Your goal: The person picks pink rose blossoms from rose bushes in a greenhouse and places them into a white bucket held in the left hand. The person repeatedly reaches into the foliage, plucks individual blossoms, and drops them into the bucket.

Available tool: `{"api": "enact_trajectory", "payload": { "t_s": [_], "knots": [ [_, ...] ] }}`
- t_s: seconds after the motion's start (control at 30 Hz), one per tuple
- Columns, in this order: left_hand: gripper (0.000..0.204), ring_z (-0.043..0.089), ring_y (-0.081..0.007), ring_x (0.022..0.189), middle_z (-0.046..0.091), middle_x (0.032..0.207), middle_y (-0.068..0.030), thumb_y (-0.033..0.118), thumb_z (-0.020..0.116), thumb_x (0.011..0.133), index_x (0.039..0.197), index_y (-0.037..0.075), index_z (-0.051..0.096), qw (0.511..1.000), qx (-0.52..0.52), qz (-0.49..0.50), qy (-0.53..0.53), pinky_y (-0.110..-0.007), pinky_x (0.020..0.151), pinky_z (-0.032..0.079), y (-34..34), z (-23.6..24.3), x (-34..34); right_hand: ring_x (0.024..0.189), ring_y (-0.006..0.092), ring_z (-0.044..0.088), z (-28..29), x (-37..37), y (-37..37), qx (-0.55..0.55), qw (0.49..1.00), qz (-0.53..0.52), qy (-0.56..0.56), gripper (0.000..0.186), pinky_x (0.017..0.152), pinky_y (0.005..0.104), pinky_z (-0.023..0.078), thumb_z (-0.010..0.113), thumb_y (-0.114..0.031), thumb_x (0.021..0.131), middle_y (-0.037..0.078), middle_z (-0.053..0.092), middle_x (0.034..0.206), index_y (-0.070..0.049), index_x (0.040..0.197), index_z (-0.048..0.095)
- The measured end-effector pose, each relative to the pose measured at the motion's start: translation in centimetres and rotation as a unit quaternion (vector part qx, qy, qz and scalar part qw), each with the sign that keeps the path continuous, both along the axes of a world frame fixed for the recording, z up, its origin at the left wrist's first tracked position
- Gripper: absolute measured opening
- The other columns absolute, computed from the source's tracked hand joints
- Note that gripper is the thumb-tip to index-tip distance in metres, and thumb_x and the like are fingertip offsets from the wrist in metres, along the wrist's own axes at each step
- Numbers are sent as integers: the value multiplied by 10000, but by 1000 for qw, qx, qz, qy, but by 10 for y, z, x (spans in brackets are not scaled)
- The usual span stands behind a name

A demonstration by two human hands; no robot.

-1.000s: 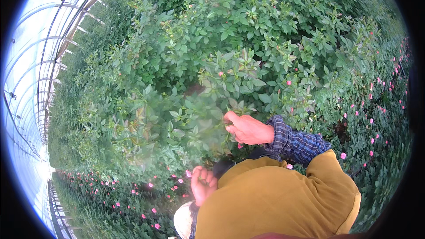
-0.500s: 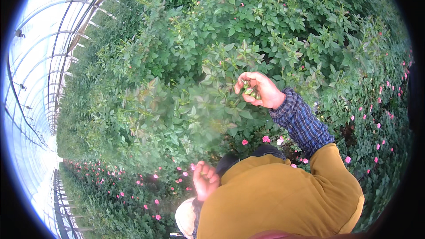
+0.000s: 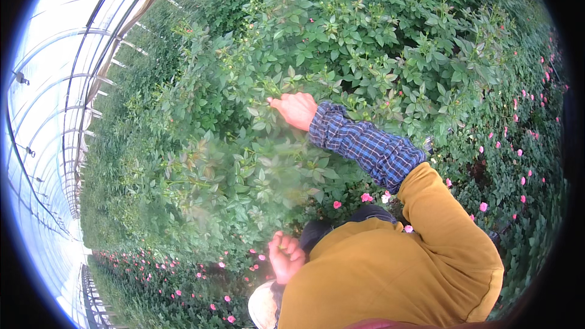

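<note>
Reaching into the tall leafy rose bushes [image 3: 372, 42], my right hand [image 3: 295, 109] is closed, back of the hand upward. Its thumb and forefinger pinch together among the shoot tips. The palm is turned away, so the green rose buds seen in it half a second ago are hidden now. Lower down, close to my body, my left hand [image 3: 285, 257] is held with its fingers curled in. Whatever it holds, if anything, cannot be made out. A pale rounded object [image 3: 262, 306] sits beside the left wrist, partly cut off by my jacket.
Pink roses [image 3: 366, 197] bloom low by my legs, with more along the right side and lower left. Dense foliage surrounds me in front and on both sides. Curved greenhouse hoops [image 3: 70, 76] under a bright cover run along the left.
My right hand has moved left and turned over from an upturned palm holding green buds to a pinch among the shoots. The left hand stays nearly where it was, still curled.
</note>
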State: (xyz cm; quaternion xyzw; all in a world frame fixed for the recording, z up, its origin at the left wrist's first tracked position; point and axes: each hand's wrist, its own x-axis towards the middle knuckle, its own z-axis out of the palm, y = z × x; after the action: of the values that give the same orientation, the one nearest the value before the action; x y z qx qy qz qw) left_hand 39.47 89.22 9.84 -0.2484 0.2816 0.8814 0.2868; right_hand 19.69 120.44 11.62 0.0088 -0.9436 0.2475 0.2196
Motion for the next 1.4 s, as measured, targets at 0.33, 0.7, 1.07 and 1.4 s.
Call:
{"api": "enact_trajectory", "payload": {
  "t_s": [0.33,0.7,1.07,1.4],
  "knots": [
    [64,384,-91,580,380,662,51,186,576,881,913,146,537,998,52,-31,-7,-214,397,287,4,-11,-9,624,327,634,9,-4,-4,7,999,-34,-20,192,536,435,500,482,-92,805,143,604,658,-73,996,487],
    [56,371,-84,554,392,660,46,201,533,903,907,146,544,993,77,-77,-46,-211,359,265,29,-7,-17,534,354,565,10,42,-18,-215,975,41,24,245,487,442,442,459,-248,914,186,559,610,-4,938,453],
    [51,366,-83,566,384,667,39,184,528,901,919,137,532,994,65,-69,-62,-206,368,274,47,-7,-17,393,83,402,34,294,114,-743,661,106,10,334,318,207,251,590,-249,816,68,541,673,-28,1048,497],
    [87,362,-98,572,386,667,38,214,502,917,928,137,541,992,76,-94,-25,-212,381,271,34,-12,-17,518,97,420,-111,260,204,-874,482,56,-9,227,322,179,276,499,-235,934,41,568,825,-58,1071,535]
  ]
}}
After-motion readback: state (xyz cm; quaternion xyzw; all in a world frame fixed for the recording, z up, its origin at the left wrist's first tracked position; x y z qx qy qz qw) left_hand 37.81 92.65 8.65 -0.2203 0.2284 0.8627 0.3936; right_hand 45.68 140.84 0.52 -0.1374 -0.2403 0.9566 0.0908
